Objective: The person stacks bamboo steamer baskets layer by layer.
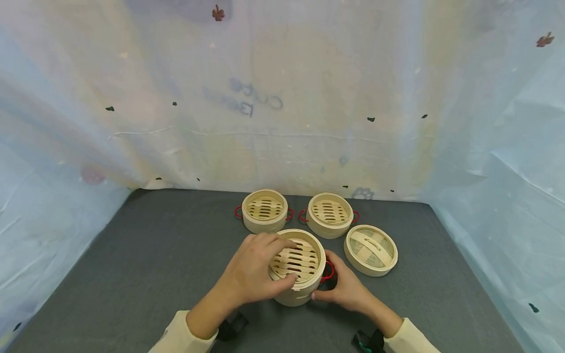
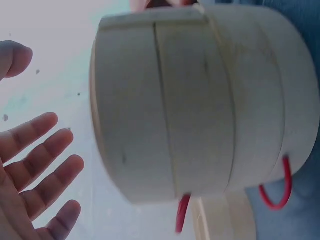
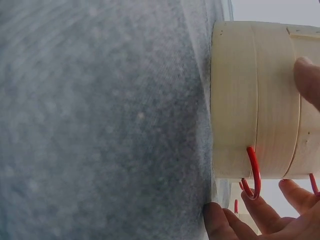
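Note:
Two round bamboo steamers stand stacked (image 1: pixel 295 296) near the front middle of the table, with a slatted floor (image 1: pixel 301 262) showing in the upper one. Their plain wooden wall (image 2: pixel 200 100) fills much of the left wrist view, and red loop handles (image 3: pixel 254 172) stick out from the side at two heights. My right hand (image 1: pixel 346 290) grips the stack's right side, the thumb on its front wall and the fingers round by the red handles. Spread and slightly bent, the fingers of my left hand (image 1: pixel 256 269) hover over the stack's top left, apart from its wall in the left wrist view.
Behind the stack are two more open bamboo steamers with red handles, one at the back left (image 1: pixel 265 226) and one at the back right (image 1: pixel 328 231). A woven bamboo lid (image 1: pixel 372 250) lies to the right. Pale sheeting (image 1: pixel 309 147) rises beyond the dark grey table (image 1: pixel 154 255).

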`<state>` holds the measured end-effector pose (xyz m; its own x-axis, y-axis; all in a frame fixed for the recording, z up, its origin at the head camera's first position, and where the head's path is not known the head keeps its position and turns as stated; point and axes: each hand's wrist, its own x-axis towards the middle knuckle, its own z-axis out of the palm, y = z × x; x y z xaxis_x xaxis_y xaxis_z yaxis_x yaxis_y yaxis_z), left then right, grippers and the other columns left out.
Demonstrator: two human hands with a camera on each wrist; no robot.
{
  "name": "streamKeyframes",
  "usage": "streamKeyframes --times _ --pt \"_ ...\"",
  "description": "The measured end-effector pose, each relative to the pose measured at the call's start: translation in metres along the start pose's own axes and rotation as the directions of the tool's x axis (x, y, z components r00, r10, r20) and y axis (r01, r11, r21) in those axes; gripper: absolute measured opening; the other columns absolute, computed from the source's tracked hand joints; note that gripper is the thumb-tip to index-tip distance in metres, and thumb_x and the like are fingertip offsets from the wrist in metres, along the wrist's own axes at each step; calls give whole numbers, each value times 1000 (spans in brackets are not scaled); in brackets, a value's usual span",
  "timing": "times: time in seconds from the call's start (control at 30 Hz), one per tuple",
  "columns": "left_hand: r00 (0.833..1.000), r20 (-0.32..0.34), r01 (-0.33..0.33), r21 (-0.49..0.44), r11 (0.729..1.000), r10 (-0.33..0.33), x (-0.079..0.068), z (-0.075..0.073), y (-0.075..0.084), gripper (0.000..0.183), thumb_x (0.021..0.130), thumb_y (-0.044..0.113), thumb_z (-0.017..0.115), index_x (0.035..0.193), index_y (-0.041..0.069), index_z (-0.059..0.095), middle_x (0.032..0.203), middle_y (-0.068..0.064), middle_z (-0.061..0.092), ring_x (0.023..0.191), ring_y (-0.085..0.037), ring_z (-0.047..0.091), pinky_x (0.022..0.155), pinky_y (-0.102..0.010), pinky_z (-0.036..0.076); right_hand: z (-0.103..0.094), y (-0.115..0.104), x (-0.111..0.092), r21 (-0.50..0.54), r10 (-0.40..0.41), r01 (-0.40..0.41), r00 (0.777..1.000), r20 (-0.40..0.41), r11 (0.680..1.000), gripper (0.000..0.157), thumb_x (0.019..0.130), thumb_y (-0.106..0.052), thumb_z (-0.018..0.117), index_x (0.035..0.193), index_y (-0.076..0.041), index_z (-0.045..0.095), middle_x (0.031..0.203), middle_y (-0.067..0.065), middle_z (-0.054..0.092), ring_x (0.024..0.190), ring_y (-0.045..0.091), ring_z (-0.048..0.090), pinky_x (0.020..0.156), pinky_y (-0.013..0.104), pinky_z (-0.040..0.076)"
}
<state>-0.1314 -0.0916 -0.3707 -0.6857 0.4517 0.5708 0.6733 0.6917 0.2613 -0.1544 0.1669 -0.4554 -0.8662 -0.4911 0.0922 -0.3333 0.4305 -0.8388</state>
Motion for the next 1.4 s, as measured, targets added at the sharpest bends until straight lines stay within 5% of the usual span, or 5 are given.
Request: streamKeyframes --times 0.27,0.67,1.4 --pt "999 -52 -16 -17 1000 15 6 -12 -19 44 72 40 76 110 19 68 103 5 69 95 -12 64 74 -39 50 -1 -2 -1 -16 47 -47 999 -19 999 99 67 -32 88 147 -10 33 138 10 47 123 27 50 100 46 45" --pt "989 -24 142 -96 985 -145 0 -27 -57 45 77 32 77 117 13 66 111 2 66 97 -18 62 82 -41 51 -2 -3 3 -36 24 -25 999 -22 999 96 64 -32 90 143 -13 39 134 8 48 121 25 48 99 49 45" --pt "946 77 323 -212 922 -314 -1 -3 -101 45 81 31 75 123 19 62 115 -3 65 103 -22 61 88 -43 49 -7 -5 4 23 -15 16 1000 -12 1000 94 66 -29 89 144 -15 37 140 9 48 127 30 47 101 55 41"
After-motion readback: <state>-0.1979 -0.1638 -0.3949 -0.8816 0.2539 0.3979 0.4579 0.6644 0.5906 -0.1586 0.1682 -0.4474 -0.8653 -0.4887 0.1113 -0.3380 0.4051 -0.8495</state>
